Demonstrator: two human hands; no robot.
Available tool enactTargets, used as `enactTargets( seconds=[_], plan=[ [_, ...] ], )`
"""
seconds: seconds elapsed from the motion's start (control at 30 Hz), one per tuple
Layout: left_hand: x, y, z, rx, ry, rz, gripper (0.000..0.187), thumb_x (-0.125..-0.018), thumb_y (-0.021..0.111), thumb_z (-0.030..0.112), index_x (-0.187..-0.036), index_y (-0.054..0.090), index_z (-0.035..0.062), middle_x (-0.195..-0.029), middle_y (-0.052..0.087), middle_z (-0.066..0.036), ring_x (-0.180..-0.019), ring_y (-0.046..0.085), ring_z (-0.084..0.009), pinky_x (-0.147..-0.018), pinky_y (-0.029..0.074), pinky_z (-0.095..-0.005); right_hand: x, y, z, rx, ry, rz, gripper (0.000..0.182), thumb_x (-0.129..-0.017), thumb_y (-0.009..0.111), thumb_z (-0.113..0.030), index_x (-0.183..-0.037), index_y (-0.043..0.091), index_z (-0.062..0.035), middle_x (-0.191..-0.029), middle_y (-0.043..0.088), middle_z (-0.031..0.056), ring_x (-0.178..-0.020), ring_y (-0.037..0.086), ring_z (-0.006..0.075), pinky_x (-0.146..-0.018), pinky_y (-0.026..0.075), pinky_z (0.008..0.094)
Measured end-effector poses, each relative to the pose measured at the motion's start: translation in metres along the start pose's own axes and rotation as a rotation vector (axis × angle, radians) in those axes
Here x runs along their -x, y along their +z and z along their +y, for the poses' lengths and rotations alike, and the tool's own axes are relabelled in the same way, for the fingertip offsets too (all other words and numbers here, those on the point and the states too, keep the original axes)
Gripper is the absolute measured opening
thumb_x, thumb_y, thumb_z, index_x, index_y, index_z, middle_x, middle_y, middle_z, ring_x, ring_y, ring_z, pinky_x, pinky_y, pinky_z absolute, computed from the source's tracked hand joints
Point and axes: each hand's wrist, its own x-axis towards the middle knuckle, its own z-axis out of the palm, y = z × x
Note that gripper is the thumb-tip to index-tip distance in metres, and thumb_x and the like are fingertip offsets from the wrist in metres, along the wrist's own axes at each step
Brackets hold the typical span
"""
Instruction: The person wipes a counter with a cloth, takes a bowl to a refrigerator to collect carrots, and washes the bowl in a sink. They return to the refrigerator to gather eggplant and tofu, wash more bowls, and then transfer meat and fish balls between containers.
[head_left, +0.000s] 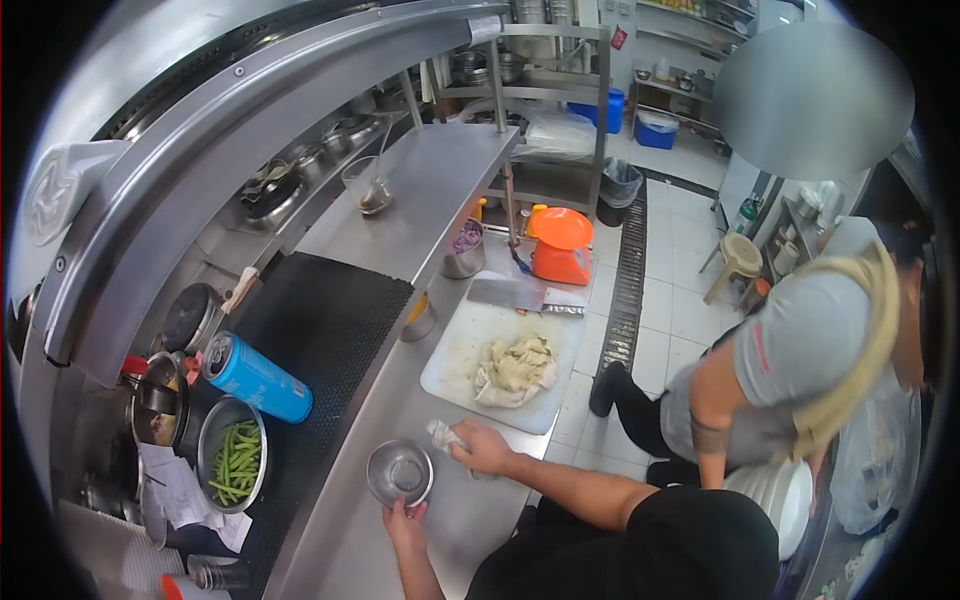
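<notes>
My left hand [405,524] grips the near rim of a small steel bowl [399,471] standing on the steel counter [470,510]. Just right of the bowl, my right hand [482,448] is closed on a crumpled whitish cloth [443,435] pressed to the counter. Beyond both hands lies a white cutting board [455,360] with a heap of pale raw meat [515,370] on it. A cleaver [515,295] rests at the board's far edge.
A blue can [258,378] lies on a black mat [320,330] beside a bowl of green beans [235,462]. An orange scale [561,245] stands at the far end. A person in a grey shirt [800,350] bends over stacked white plates [775,495] at right.
</notes>
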Motion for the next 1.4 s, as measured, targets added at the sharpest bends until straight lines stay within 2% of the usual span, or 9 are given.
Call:
enactTargets(
  seconds=[0.2,0.4,0.57,0.67,0.8,0.9,1.0,1.2,1.4],
  plan=[
    [0.012,0.022,0.015,-0.001,0.078,0.032,0.039,-0.096,0.059,0.01,-0.133,0.048,0.0025,-0.115,0.061,-0.011,-0.087,0.061,-0.0193,-0.073,0.062,-0.0382,-0.017,0.005,0.013,0.055,-0.132,-0.31,0.046,-0.091,0.063,-0.035,-0.122,0.062,-0.0018,-0.114,0.064,0.0196,-0.107,0.062,0.0392,-0.094,0.051,0.0459],
    [0.013,0.106,0.028,-0.025,0.129,-0.032,0.038,-0.096,0.059,0.011,-0.132,0.049,0.0029,-0.116,0.062,-0.011,-0.093,0.063,-0.0212,-0.072,0.061,-0.0382,-0.043,-0.004,0.07,-0.137,-0.318,-0.575,0.057,-0.092,0.066,-0.042,-0.13,0.061,0.0,-0.124,0.065,0.0235,-0.113,0.063,0.0391,-0.098,0.05,0.0459],
    [0.028,0.205,0.033,-0.009,0.136,-0.032,0.032,-0.094,0.058,0.01,-0.125,0.052,0.0064,-0.117,0.063,-0.012,-0.097,0.067,-0.0238,-0.07,0.06,-0.0378,-0.099,-0.121,0.06,-0.306,-0.221,-1.027,0.059,-0.098,0.058,-0.052,-0.132,0.06,-0.003,-0.125,0.066,0.0231,-0.109,0.066,0.038,-0.097,0.05,0.0452],
    [0.028,0.254,0.03,-0.016,0.137,-0.097,0.036,-0.095,0.057,0.011,-0.129,0.051,0.0064,-0.122,0.063,-0.012,-0.099,0.067,-0.0249,-0.07,0.061,-0.0389,-0.126,-0.205,0.079,-0.445,-0.156,-1.11,0.056,-0.101,0.055,-0.05,-0.134,0.059,-0.005,-0.122,0.068,0.0204,-0.108,0.068,0.0336,-0.093,0.054,0.0433],
    [0.03,0.31,0.024,-0.088,0.125,-0.16,0.041,-0.097,0.055,0.01,-0.137,0.049,0.0062,-0.126,0.062,-0.013,-0.104,0.066,-0.0256,-0.077,0.061,-0.0426,-0.137,-0.31,0.102,-0.559,0.155,-1.021,0.062,-0.103,0.054,-0.051,-0.144,0.05,-0.0053,-0.128,0.066,0.0187,-0.113,0.068,0.0293,-0.081,0.06,0.04],
    [0.042,0.353,0.018,-0.139,0.15,-0.214,0.039,-0.099,0.055,0.007,-0.137,0.048,0.0045,-0.125,0.062,-0.013,-0.104,0.066,-0.0216,-0.083,0.058,-0.0384,-0.128,-0.354,0.115,-0.599,0.302,-0.866,0.075,-0.101,0.055,-0.055,-0.154,0.036,-0.0057,-0.133,0.062,0.0216,-0.114,0.067,0.0294,-0.075,0.063,0.0376],
    [0.045,0.382,0.008,-0.329,0.119,-0.432,0.041,-0.099,0.057,0.008,-0.139,0.047,0.0045,-0.128,0.061,-0.011,-0.113,0.063,-0.0218,-0.091,0.055,-0.0425,-0.109,-0.386,0.127,-0.667,0.392,-0.777,0.098,-0.094,0.06,-0.063,-0.161,0.018,-0.0069,-0.141,0.054,0.0225,-0.107,0.07,0.0284,-0.069,0.063,0.0349],
    [0.039,0.474,-0.036,-0.38,0.028,-0.719,0.031,-0.101,0.062,0.013,-0.129,0.052,0.0034,-0.119,0.062,-0.009,-0.098,0.064,-0.0147,-0.084,0.054,-0.0343,-0.086,-0.453,0.17,-0.567,0.568,-0.571,0.06,-0.104,0.051,-0.038,-0.152,0.036,-0.0037,-0.128,0.062,0.0184,-0.093,0.072,0.0231,-0.067,0.064,0.0327],
    [0.074,0.629,-0.072,-0.533,-0.046,-0.98,0.046,-0.101,0.065,0.023,-0.139,0.049,0.002,-0.127,0.06,-0.011,-0.109,0.061,-0.0157,-0.093,0.051,-0.0309,-0.065,-0.561,0.264,-0.554,0.607,-0.342,0.045,-0.105,0.047,-0.028,-0.139,0.051,0.0007,-0.111,0.069,0.0165,-0.076,0.07,0.0201,-0.066,0.061,0.0326]
  ],
)
